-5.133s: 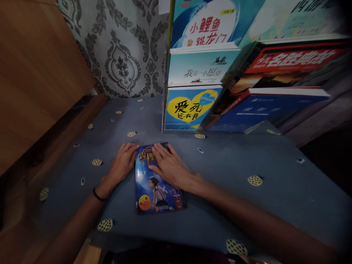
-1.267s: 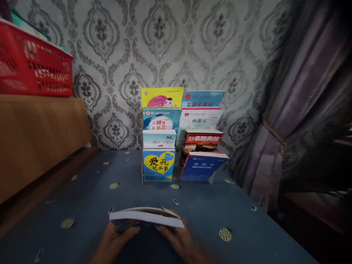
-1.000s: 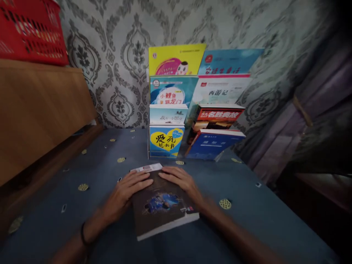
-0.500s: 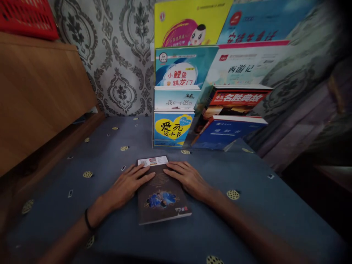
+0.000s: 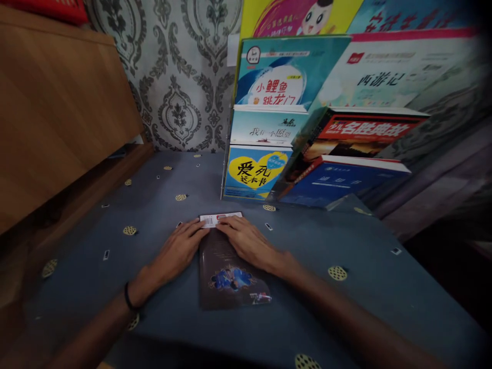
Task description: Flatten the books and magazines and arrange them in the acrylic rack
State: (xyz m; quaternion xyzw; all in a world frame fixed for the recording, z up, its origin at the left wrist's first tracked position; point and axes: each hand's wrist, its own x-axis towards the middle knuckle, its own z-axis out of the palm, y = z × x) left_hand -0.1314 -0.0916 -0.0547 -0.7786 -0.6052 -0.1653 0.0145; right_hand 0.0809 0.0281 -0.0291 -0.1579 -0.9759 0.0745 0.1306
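Note:
A dark brown book (image 5: 230,294) lies flat on the patterned blue-grey cloth, its blue oval picture and lower edge uncovered. Across its far end runs a white strip with a barcode (image 5: 208,221), partly hidden under fingers. My left hand (image 5: 180,246), with a black band on the wrist, touches the book's upper left edge and corner, fingers extended. Over the upper right part rests my right hand (image 5: 249,242), fingers stretched flat across the white strip. Neither hand lifts the book.
Behind the book stands a clear tiered rack (image 5: 222,179) holding several books, including a blue one with a yellow heart (image 5: 257,171) and a dark blue one (image 5: 342,179). A wooden cabinet (image 5: 65,102) with a red basket (image 5: 49,9) on top borders the left. Patterned wallpaper (image 5: 179,110) covers the wall behind.
My right hand has slid left across the book's far end, over the white strip. My left hand stays at the left edge. The camera view has shifted, bringing the rack closer and further right.

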